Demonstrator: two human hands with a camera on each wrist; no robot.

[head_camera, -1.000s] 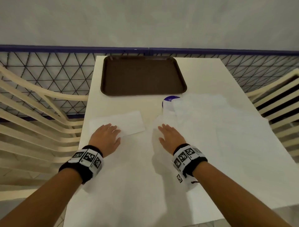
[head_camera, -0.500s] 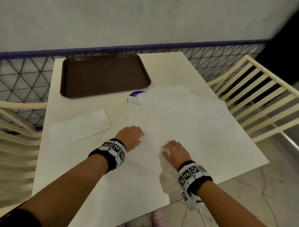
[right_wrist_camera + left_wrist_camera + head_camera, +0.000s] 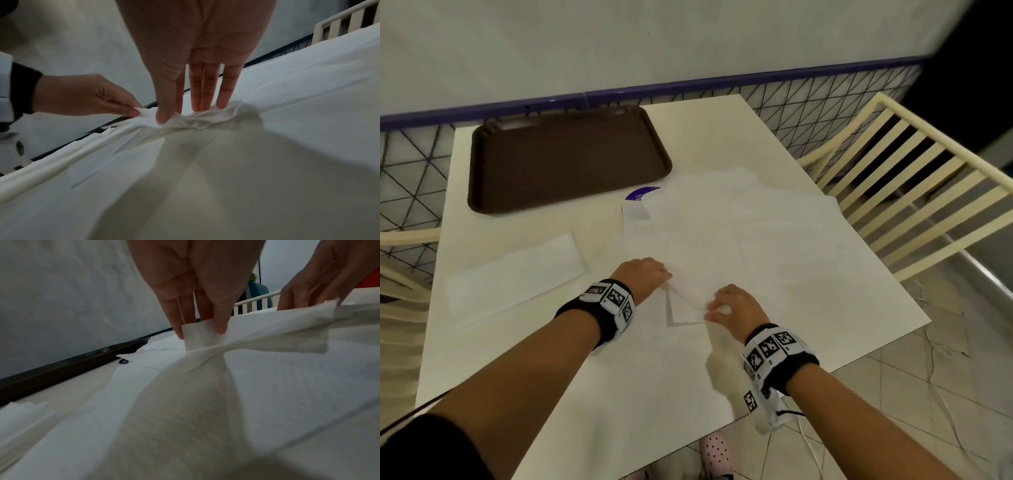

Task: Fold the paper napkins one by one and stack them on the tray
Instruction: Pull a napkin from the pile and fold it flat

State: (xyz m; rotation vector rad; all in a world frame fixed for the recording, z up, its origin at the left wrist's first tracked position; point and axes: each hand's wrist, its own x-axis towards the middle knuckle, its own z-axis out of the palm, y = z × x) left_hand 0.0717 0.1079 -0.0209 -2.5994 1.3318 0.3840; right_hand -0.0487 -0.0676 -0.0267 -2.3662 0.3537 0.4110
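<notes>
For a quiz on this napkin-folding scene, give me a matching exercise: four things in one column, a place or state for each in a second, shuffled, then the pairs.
Things:
1. tray
2. folded napkin
3. left hand
4. blue label

Place or state:
A. half covered by loose napkins
B. pinches a napkin corner
C. holds no napkins
D. lies flat near the table's left edge

Pairs: 1-C, 2-D, 3-B, 4-A

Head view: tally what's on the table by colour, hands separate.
Brown: 1, the tray, nothing on it.
Purple: 1, a round label, partly under paper.
White: 1 folded napkin, 1 napkin pinched by both hands, plus overlapping loose napkins, number unclear.
Hands: 2, left hand, right hand.
Total: 4 distinct things, plus the uncounted pile.
</notes>
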